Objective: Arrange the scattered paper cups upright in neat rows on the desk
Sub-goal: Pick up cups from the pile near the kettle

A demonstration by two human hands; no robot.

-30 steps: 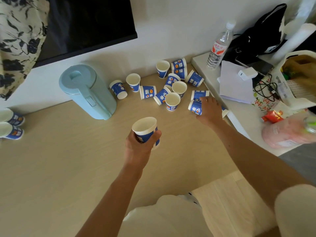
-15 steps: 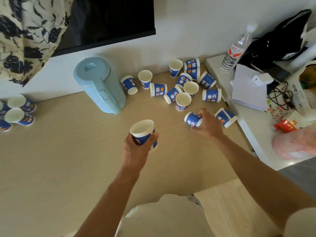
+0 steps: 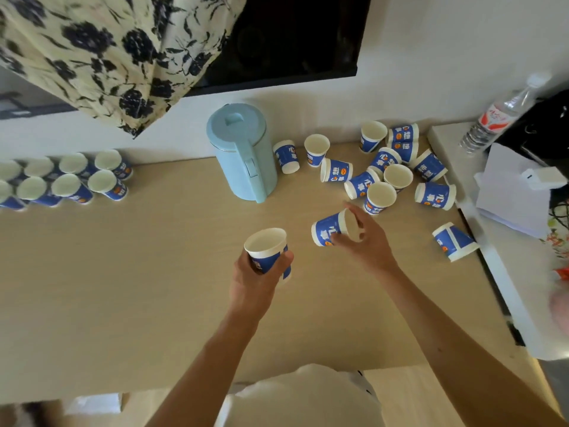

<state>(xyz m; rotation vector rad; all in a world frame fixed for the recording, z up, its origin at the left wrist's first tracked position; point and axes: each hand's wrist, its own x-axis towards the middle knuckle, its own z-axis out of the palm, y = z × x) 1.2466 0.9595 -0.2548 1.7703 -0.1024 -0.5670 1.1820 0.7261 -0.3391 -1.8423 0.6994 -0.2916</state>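
Just in front of the kettle (image 3: 243, 155) and slightly to its right, our left hand (image 3: 255, 282) grips a paper cup (image 3: 266, 251) upright, mouth up. Fingers and thumb curl round its blue wall, and it is lifted clear of the surface (image 3: 123, 272). Further to the kettle's right, our right hand (image 3: 366, 241) holds a second cup (image 3: 328, 231) tipped on its side, its base pointing back toward the kettle and its mouth toward our palm. Our fingers pinch it at the rim. We cannot tell whether this cup touches the surface.

To the right of the kettle, close to the wall, lies the scattered pile (image 3: 381, 197). Some cups there stand mouth up, others lie on their sides, and several touch one another. The nearest one sits just beside the kettle. A stray cup (image 3: 454, 241) lies on its side far to the kettle's right, apart from the pile and near the edge of the surface.

Well to the left of the kettle, the sorted cups (image 3: 70, 186) stand upright in two rows, packed side by side.

Behind the kettle hangs a dark screen (image 3: 292, 35), with a flowered cloth (image 3: 107, 57) above and to the kettle's left. Beyond the pile, farthest right from the kettle, a water bottle (image 3: 492, 118) and white paper (image 3: 508, 198) sit on a white side table (image 3: 446, 140).
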